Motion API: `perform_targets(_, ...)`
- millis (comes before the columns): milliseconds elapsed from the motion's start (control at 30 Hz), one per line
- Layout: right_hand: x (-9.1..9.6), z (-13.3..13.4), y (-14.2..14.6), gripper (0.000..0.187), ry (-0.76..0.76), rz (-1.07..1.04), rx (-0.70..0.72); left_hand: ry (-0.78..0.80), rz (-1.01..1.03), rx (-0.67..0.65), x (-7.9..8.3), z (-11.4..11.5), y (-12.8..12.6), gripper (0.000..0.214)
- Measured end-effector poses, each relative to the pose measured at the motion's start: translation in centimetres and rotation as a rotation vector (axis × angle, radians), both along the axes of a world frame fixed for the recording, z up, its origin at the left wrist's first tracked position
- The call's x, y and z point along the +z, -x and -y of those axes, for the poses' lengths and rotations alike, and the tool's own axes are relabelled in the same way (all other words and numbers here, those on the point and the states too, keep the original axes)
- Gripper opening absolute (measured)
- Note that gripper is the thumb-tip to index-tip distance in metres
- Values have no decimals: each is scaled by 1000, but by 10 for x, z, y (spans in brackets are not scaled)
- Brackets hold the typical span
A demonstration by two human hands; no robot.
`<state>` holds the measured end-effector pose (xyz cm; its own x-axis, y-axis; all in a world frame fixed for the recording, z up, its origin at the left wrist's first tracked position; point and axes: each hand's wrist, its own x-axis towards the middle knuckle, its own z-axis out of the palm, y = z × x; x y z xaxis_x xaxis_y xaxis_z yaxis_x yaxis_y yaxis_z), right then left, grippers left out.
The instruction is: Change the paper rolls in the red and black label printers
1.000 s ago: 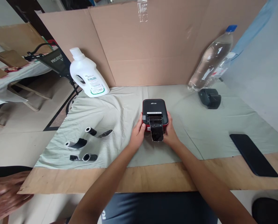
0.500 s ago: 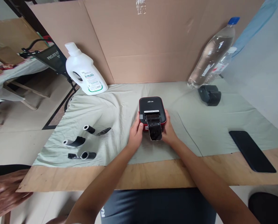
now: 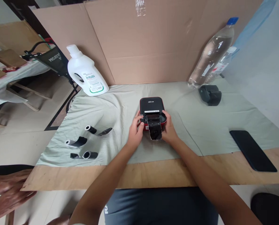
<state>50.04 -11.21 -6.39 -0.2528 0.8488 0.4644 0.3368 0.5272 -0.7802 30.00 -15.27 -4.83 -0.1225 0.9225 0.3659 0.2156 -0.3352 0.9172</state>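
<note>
A small black and red label printer [image 3: 151, 106] sits on the grey-green cloth [image 3: 111, 109] in the middle of the table. A strip of black tape [image 3: 155, 131] hangs out of its front slot. My left hand [image 3: 135, 132] grips the printer's left side, thumb up on its top edge. My right hand [image 3: 169, 129] grips the right side in the same way. Three black tape rolls [image 3: 90, 129] [image 3: 75, 142] [image 3: 87, 155] lie on the cloth to the left of my hands.
A white detergent bottle [image 3: 85, 73] stands back left, a clear water bottle [image 3: 211, 54] back right with a black device [image 3: 210, 94] under it. A black phone [image 3: 252, 150] lies at the right. Cardboard [image 3: 141, 40] walls the back. Another person's hand [image 3: 5, 193] rests at lower left.
Both thumbs have moved up onto the printer's top near the slot. The printer and tape have stayed in place; the view has shifted slightly.
</note>
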Motion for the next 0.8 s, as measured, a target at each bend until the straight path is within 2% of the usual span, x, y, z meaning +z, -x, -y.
perform_targets(200,6,-5,-5,80,-72,53,-37,-23,-40,-19,-2,-4,4,33)
perform_targets(433,28,8,0,68,-27,252,-156,-31,-143,55,3,-2,6,32)
perform_targets(633,40,17,4,60,-92,380,-241,-23,-199,131,7,-6,8,29)
perform_targets(800,41,17,5,56,-111,379,-268,40,-110,87,5,-13,9,28)
